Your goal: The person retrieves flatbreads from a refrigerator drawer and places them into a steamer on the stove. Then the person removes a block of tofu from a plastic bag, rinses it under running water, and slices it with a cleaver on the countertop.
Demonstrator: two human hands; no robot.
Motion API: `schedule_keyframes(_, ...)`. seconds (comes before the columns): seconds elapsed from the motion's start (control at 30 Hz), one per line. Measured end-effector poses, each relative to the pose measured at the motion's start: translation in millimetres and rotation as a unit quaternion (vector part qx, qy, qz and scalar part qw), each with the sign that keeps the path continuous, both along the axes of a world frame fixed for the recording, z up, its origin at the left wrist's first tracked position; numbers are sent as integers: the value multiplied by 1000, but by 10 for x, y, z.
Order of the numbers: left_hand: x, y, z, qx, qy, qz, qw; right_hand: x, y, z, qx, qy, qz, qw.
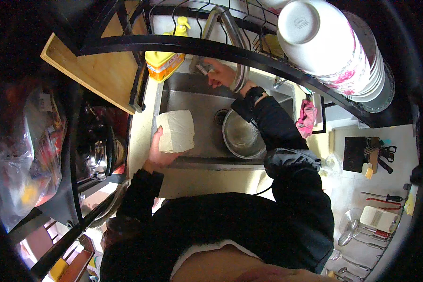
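On my left hand (162, 153) rests a pale block (176, 131), which looks like tofu, over the left side of the steel sink (194, 104). My right hand (222, 74) reaches behind the curved faucet spout (240, 53), its fingers at the metal faucet handle (202, 68). Whether they grip the handle is hard to tell. A round metal bowl (241, 135) stands in the sink beside the drain (220, 116), partly hidden by my right sleeve.
A yellow pump bottle (165, 63) stands behind the sink. Overhead runs a black dish rack bar (197, 46), with stacked white bowls (324, 46) at right. A wooden board (91, 75) juts in at left. A pink cloth (306, 118) hangs right of the sink.
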State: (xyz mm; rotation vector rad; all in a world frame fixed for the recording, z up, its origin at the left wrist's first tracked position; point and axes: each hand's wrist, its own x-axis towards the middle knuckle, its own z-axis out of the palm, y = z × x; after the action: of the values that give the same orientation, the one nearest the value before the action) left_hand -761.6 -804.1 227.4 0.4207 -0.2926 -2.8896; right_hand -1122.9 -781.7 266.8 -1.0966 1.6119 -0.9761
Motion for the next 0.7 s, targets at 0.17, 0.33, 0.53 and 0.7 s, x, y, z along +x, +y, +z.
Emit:
schedule_keyframes(0.17, -23, 15, -3, -2, -31, 12, 999, -45, 215, 4, 55, -9, 32, 998)
schedule_keyframes(0.33, -40, 35, 12, -32, -9, 4, 999, 298, 619, -90, 28, -5, -50, 998)
schedule_keyframes(0.53, 16, 70, 23, -17, -3, -6, 1000, 789, 899, -610, 74, -192, -135, 969)
schedule_keyframes(0.7, 70, 71, 7, 15, -34, -5, 999, 900, 870, -719, 66, -278, -128, 950)
